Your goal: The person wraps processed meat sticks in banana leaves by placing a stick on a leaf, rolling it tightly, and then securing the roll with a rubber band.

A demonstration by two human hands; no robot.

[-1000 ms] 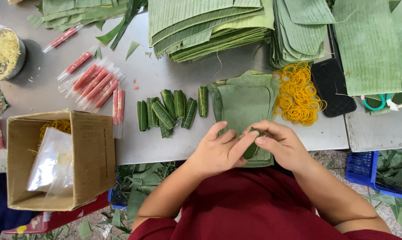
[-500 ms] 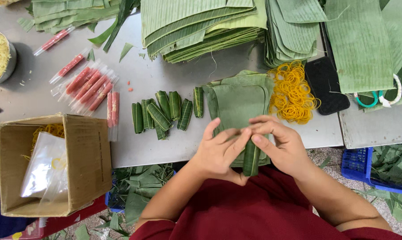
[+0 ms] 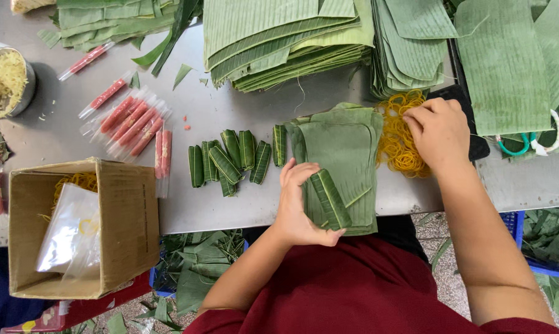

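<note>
Right hand (image 3: 437, 133) has left the leaf roll (image 3: 330, 199), now fingering rubber bands (image 3: 398, 145); left hand (image 3: 301, 207) alone grips it.

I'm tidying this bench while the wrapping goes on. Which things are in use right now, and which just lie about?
In use: left hand holding leaf roll; right hand in rubber bands; cut leaf stack.

Lying about: cardboard box; scissors; metal bowl.

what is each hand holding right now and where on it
The left hand holds a leaf-wrapped roll, gripped at its lower end and side. The right hand rests on the pile of yellow rubber bands; whether it grips one cannot be told.
</note>
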